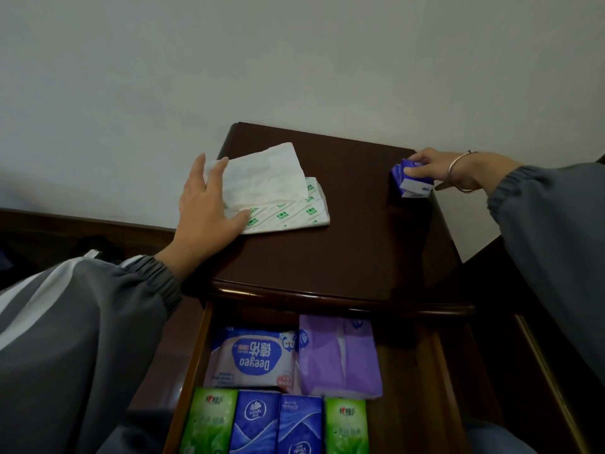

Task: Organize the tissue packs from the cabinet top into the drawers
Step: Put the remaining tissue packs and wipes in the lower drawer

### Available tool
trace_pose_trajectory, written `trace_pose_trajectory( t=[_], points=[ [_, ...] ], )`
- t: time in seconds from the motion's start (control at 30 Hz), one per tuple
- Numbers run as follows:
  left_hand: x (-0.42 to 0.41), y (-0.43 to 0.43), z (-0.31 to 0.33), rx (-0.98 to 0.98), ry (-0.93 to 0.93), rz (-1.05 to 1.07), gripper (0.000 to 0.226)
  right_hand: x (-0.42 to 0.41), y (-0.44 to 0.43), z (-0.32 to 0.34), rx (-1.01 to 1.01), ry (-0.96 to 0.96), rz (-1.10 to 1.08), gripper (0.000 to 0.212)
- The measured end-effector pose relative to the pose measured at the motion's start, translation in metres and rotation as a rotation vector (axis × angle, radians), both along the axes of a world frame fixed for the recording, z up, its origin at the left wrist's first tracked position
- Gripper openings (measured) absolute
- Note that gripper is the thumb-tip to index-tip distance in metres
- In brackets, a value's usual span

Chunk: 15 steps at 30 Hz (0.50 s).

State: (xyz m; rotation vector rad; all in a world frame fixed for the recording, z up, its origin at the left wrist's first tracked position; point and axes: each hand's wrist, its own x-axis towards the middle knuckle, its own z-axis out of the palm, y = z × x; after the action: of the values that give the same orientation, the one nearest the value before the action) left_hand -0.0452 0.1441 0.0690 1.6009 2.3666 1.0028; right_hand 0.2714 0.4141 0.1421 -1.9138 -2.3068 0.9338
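A small blue tissue pack (413, 178) sits at the cabinet top's (343, 244) right edge, pinched by the right hand's (438, 168) fingers. The left hand (206, 208) lies spread on a flat white pack (281, 201), a loose tissue under its fingertips. Below, the open drawer (409, 388) holds more packs.

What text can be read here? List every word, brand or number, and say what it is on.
"Deeyeo", upside down: pink wipes pack in the drawer.
"Vinda", upside down: two blue packs in the front row.
"ROYO", repeated in green: white pack under the left hand.
Green packs: red logo, too blurred.
Small blue pack in the right hand: print too small.
Purple pack: nothing legible.
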Motion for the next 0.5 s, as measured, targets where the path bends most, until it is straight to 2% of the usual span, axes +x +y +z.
trace_pose_trajectory(
  t=[0.13,0.27,0.4,0.5],
  points=[
    [-0.002,0.007,-0.003,-0.091,0.032,0.054,0.086,-0.004,-0.005,0.002,-0.034,-0.034,0.005,0.067],
    [-0.002,0.008,-0.006,-0.062,0.113,0.087,0.078,-0.002,-0.019,0.001,0.044,-0.039,-0.046,0.078],
    [-0.001,0.004,-0.003,0.061,0.085,0.022,0.069,0.006,-0.051,0.002,0.012,0.070,-0.030,0.038],
    [0.004,-0.004,0.001,0.120,0.052,-0.051,0.064,0.016,-0.088,-0.003,0.083,0.356,-0.082,0.028]
  ],
)
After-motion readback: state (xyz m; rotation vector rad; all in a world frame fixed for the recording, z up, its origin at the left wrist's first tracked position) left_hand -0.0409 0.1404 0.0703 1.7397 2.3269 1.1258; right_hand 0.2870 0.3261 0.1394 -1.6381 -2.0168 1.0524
